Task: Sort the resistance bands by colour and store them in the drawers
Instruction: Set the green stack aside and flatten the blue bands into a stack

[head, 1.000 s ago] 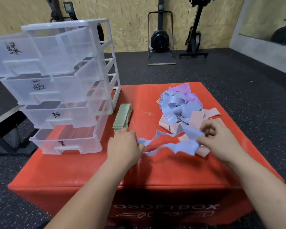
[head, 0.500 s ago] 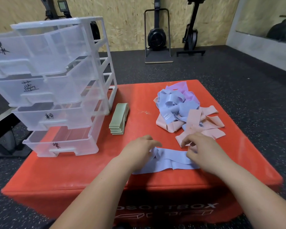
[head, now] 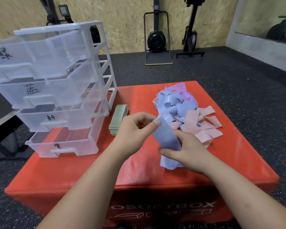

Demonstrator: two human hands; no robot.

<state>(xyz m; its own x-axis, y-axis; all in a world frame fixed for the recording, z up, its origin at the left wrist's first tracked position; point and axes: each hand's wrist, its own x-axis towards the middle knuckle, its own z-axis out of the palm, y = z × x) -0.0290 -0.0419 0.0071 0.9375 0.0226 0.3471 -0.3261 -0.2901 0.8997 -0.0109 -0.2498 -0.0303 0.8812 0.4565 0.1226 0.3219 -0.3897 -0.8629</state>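
While the left hand (head: 132, 131) pinches the upper end of a folded blue band (head: 168, 139) between thumb and forefinger, the right hand (head: 186, 151) grips the lower part of the same band. Its fingers (head: 179, 134) are curled around the cloth, and the thumb presses from the near side. The band slants down from the left hand to the right one, and its lower end touches the top of the red box (head: 89, 171), in its near half.

Behind the hands, on the right half of the box, lies a loose pile of bands (head: 172, 103). Blue ones are in the middle, pink bands (head: 208, 128) spread to the right, and purple bands (head: 178, 87) lie at the far side. Just left of the left hand a neat stack of green bands (head: 118, 119) lies flat on the box. Beside this stack stands a clear plastic drawer unit (head: 56, 90) with four drawers. All four are pulled out, and each has a handwritten black mark on its front.
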